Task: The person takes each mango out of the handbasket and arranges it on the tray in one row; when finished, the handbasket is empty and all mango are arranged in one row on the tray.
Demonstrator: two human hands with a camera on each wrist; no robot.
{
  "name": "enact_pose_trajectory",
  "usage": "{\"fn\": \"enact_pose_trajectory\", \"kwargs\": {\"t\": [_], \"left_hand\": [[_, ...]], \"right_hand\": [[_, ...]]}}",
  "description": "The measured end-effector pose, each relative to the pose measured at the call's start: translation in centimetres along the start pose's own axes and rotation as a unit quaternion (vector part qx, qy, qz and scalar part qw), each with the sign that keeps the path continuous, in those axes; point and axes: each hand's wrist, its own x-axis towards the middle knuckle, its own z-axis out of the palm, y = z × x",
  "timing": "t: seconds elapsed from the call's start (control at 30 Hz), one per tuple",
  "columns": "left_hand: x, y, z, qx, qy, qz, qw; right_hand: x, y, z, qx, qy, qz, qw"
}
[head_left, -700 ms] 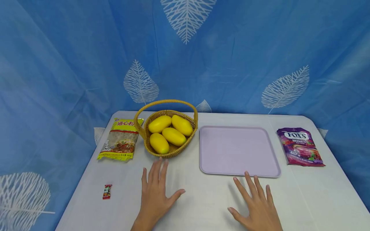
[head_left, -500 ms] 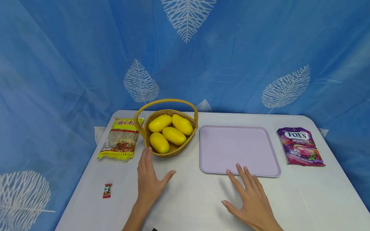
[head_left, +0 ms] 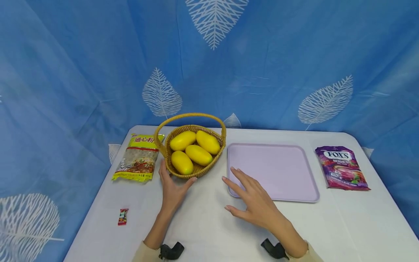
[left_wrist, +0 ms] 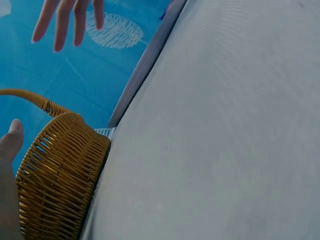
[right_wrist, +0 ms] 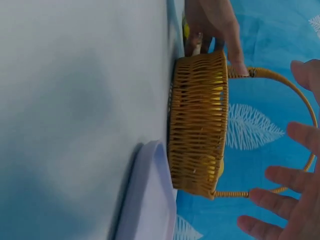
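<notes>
A wicker basket (head_left: 208, 167) with an arched handle holds several yellow mangoes (head_left: 198, 155) on the white table. My left hand (head_left: 172, 193) is at its near left side, fingers along the wall and thumb at the front; firm contact is unclear. In the left wrist view the thumb (left_wrist: 12, 142) appears beside the basket wall (left_wrist: 62, 175). My right hand (head_left: 253, 202) hovers over the near left edge of the lilac tray (head_left: 275, 171), fingers spread and holding nothing. The right wrist view shows its fingers (right_wrist: 287, 177) apart from the basket.
Left of the basket lies a yellow-and-clear food bag (head_left: 137, 160) with a noodle-dish picture. A small red wrapped candy (head_left: 122, 217) lies nearer on the left. At the far right is a purple FOX'S candy bag (head_left: 342, 168). A blue curtain (head_left: 262, 72) hangs behind the table.
My left hand has moved forward to the basket's near left side. My right hand has swung left and forward over the tray's edge. The basket, tray and bags stay in place.
</notes>
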Motion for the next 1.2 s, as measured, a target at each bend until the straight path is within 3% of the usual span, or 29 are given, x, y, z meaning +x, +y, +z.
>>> {"fn": "enact_pose_trajectory", "kwargs": {"t": [0.23,0.6,0.77,0.93,1.2], "left_hand": [[0.2,-1.5,0.3,-0.035,0.014,0.022,0.9990],[0.3,-2.6,0.6,-0.056,0.013,0.013,0.9982],[0.1,-2.6,0.7,-0.057,0.013,0.002,0.9983],[0.2,-2.4,0.8,-0.069,0.011,-0.008,0.9975],[0.3,-2.6,0.7,-0.062,0.013,-0.013,0.9979]], "right_hand": [[4.4,0.7,0.9,0.034,-0.005,-0.047,0.9983],[11.7,3.1,2.7,0.088,-0.059,-0.048,0.9932],[13.5,3.8,3.3,0.062,-0.085,-0.033,0.9939],[14.7,4.0,3.7,0.074,-0.101,-0.023,0.9919],[16.7,3.8,4.4,0.114,-0.188,-0.005,0.9755]]}}
